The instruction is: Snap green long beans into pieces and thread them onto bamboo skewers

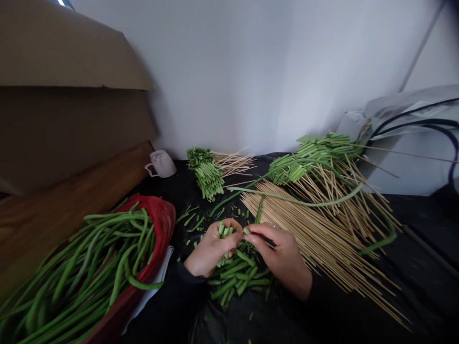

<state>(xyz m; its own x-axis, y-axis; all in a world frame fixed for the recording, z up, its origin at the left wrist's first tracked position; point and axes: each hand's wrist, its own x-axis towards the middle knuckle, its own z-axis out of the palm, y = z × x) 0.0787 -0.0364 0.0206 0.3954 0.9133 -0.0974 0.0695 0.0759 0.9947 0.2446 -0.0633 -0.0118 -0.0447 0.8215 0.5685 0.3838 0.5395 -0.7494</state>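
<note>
My left hand (pixel 214 248) is closed around several cut green bean pieces (pixel 225 232), whose pale ends stick up between thumb and fingers. Close beside it, my right hand (pixel 278 251) pinches one short bean piece (pixel 246 231) between thumb and fingertips. The two hands nearly meet at the fingertips. Below them lies a loose pile of cut bean pieces (pixel 238 276) on the black plastic sheet (pixel 222 325). To the right of my right hand, many bare bamboo skewers (pixel 308 224) lie spread in a slanting bundle.
A red bag (pixel 165 215) of long green beans (pixel 103 258) stands left. Threaded skewers lie in a small stack (pixel 209 179) and a larger one (pixel 322 153) by the wall. Also here are a white mug (pixel 161 164), a cardboard box (pixel 71 114) and dark cables (pixel 426 123).
</note>
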